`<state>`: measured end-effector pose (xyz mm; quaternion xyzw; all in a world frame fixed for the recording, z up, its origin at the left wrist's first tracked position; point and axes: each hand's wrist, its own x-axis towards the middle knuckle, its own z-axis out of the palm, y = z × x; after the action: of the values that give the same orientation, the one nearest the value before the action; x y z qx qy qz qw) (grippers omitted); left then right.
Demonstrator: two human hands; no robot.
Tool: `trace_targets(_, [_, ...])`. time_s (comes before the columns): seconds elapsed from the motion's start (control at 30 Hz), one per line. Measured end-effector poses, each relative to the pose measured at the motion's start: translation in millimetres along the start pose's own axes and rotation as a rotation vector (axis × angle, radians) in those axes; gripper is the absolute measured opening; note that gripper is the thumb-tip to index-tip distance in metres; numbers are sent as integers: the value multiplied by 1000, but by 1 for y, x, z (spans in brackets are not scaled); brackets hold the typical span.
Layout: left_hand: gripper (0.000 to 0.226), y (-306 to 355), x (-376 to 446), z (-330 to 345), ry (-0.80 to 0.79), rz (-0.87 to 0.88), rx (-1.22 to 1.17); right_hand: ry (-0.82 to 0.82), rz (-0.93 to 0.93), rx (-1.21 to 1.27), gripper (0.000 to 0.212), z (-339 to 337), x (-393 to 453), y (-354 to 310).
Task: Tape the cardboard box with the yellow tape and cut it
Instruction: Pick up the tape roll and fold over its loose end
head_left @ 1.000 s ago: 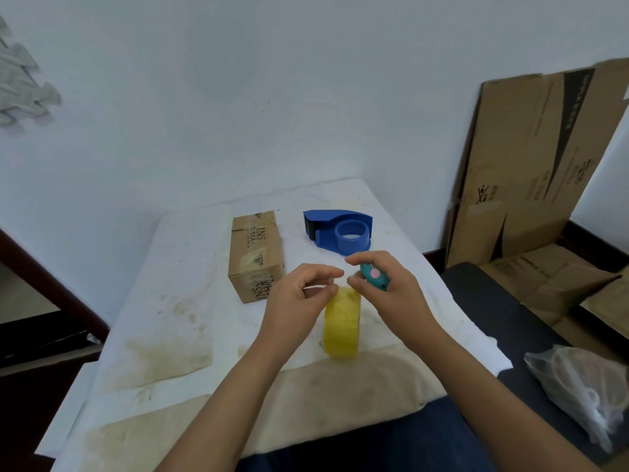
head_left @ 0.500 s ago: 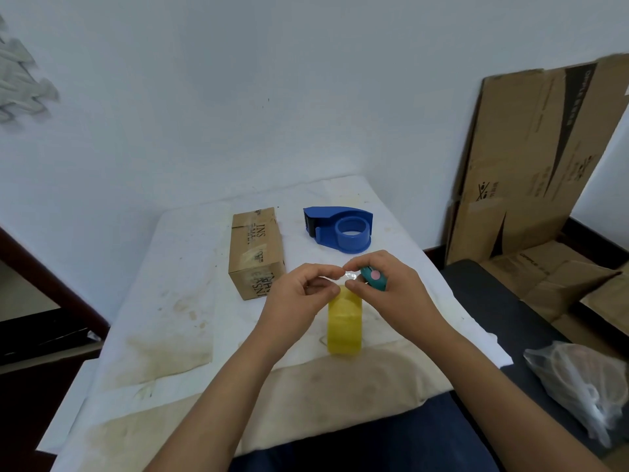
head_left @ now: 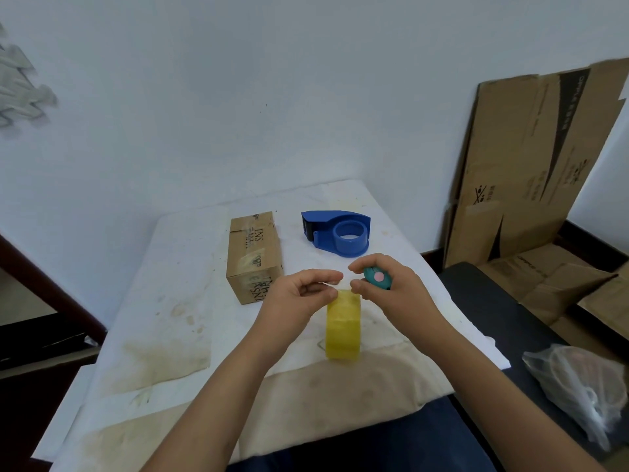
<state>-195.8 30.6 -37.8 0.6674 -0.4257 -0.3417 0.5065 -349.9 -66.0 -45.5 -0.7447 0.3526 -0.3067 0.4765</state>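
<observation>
Both bare forearms reach in from the near edge and converge at mid-scene. The left hand (head_left: 299, 294) curls with thumb and forefinger pinched together at its right side. The right hand (head_left: 391, 287), just beside it, is closed, thumb and fingertips pointing left.

Box (head_left: 255, 256) left of dispenser (head_left: 337, 233); tape roll (head_left: 343, 330) nearer.

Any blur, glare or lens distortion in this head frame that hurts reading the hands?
Head view: soft, even light, no glare; wide-angle bending at the edges; left hand, right hand and yellow tape roll reasonably sharp; the peeled tape end is too faint to read.
</observation>
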Motion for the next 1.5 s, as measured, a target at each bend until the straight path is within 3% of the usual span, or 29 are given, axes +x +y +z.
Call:
trace_targets(0.27, [24,0,-1,-3,-13,-10,3,6,118,105,11,2,2,-1])
trace_targets(0.57, [23,0,0,-6,-18,8,39,-164,40,-137,14,-7,3,-17])
trace_targets(0.87, [22,0,-2,-3,28,79,180,-136,128,-47,18,-5,2,-14])
trace_targets(1.2, [20,4,-1,-2,54,144,342,-118,66,-173,13,-4,2,-17])
trace_targets(1.5, [12,10,-1,1,71,66,361,-122,64,-256,6,-1,3,-19])
